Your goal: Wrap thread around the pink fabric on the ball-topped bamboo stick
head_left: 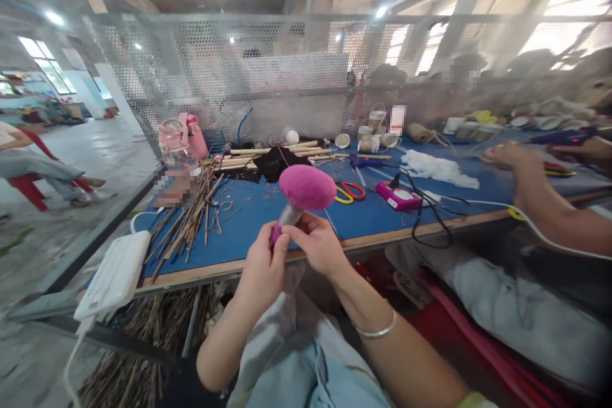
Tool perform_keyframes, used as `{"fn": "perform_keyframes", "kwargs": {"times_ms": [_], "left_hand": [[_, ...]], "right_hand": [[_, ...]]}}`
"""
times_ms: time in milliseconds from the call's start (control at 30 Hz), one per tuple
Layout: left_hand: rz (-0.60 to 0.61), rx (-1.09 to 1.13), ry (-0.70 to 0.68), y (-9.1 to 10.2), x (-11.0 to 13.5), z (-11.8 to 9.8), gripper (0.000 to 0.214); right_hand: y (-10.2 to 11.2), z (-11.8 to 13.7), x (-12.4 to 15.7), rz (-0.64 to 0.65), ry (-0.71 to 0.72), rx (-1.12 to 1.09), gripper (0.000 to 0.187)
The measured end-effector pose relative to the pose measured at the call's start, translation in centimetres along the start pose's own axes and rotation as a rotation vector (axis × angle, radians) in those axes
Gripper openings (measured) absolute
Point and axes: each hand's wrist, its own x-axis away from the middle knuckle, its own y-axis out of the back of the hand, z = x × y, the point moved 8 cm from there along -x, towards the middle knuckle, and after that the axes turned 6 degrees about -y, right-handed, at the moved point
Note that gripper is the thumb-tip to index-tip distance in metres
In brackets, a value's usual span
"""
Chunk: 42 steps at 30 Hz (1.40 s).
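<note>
A pink felt mushroom (306, 187) with a pale stem is held upright in front of me, just above the near edge of the blue table (268, 229). My left hand (265, 268) is closed around the bottom of the stem, where a bit of pink material shows. My right hand (318, 243) pinches the stem just under the cap. A silver bangle (377, 331) sits on my right wrist.
Thin sticks (191, 220) lie at the left of the table, by a white power strip (115, 274). Scissors (348, 191), a pink device (398, 196) with black cables and white stuffing (437, 169) lie beyond. A co-worker's arm (540, 204) reaches over the right side.
</note>
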Motion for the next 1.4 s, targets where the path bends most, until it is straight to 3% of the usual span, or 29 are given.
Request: {"fn": "perform_keyframes", "kwargs": {"times_ms": [100, 233, 333, 433, 733, 833, 1033, 1200, 1333, 1400], "left_hand": [[-0.019, 0.041, 0.058, 0.8, 0.9, 0.5, 0.028], [-0.014, 0.4, 0.229, 1.1, 1.6, 1.8, 0.036], [0.009, 0.59, 0.28, 0.7, 2.0, 2.0, 0.036], [0.017, 0.623, 0.307, 0.4, 2.6, 2.3, 0.035], [0.029, 0.795, 0.342, 0.2, 3.5, 0.9, 0.035], [0.128, 0.895, 0.384, -0.5, 3.8, 0.3, 0.039], [0.531, 1.15, 0.54, -2.7, 5.3, -1.3, 0.057], [0.704, 1.333, 0.673, -4.0, 5.4, -1.1, 0.043], [0.732, 1.221, 0.799, -5.3, 5.5, 1.0, 0.038], [0.589, 0.946, 0.76, -5.1, 5.0, 2.6, 0.043]], "right_hand": [[-0.4, -0.3, 0.7, -0.004, -0.026, 0.041, 0.023], [-1.0, 0.9, 2.3, 0.022, -0.004, 0.206, 0.026], [-2.0, 2.2, 3.7, 0.069, 0.033, 0.152, 0.034], [-2.4, 2.5, 4.4, 0.059, 0.012, 0.044, 0.038], [-1.7, 1.0, 4.4, -0.041, -0.029, -0.007, 0.043], [-1.7, 1.3, 4.4, -0.031, 0.003, -0.032, 0.042], [-2.3, 1.9, 3.9, 0.075, 0.021, -0.1, 0.042], [-1.7, 1.2, 3.1, 0.104, 0.069, -0.13, 0.037], [-1.2, 1.5, 3.0, 0.125, 0.166, -0.054, 0.042], [-1.3, 1.3, 3.1, 0.146, 0.142, -0.043, 0.042]]}}
